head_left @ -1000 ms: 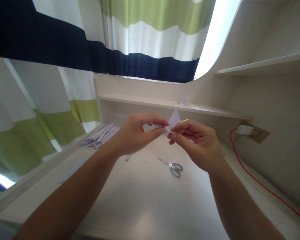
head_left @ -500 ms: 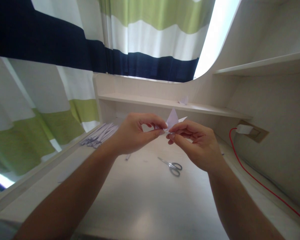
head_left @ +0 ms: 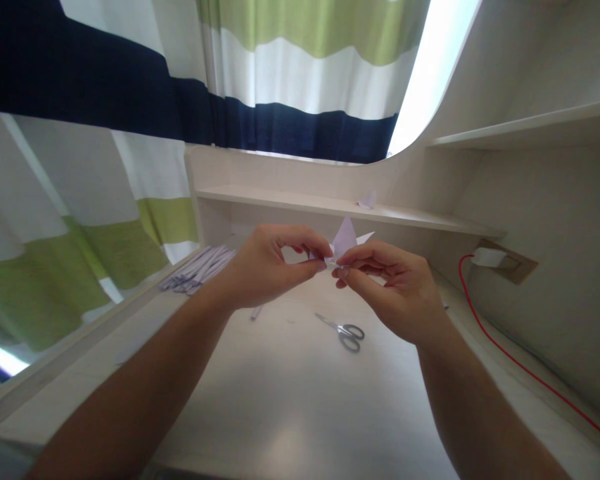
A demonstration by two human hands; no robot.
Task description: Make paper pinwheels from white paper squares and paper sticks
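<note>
1. Hands up in the middle of the view, above the pale surface (head_left: 290, 393), both working one small folded paper piece (head_left: 345, 239).
2. Left hand (head_left: 267, 270): thumb and forefinger pinched together, grip closed on the left end of the paper.
3. Right hand (head_left: 397, 290): fingertips curled in and clamped on the paper's right side, grip closed too, the two sets of fingertips almost touching.
4. Paper piece sits between the two hands, held in the air, with a pointed white flap sticking up and a thinner tip poking out to the right.
5. Scissors (head_left: 344, 331) lie flat on the surface below the hands, handles toward the right, well apart from both.
6. Bundle of paper strips (head_left: 200, 268) rests on the surface off to the left, near the left wrist's far side.
7. Another small paper shape (head_left: 367, 199) sits on the shelf (head_left: 280, 199) behind.
8. Red cable (head_left: 510, 357) runs along the right side from a white plug (head_left: 487, 257).
</note>
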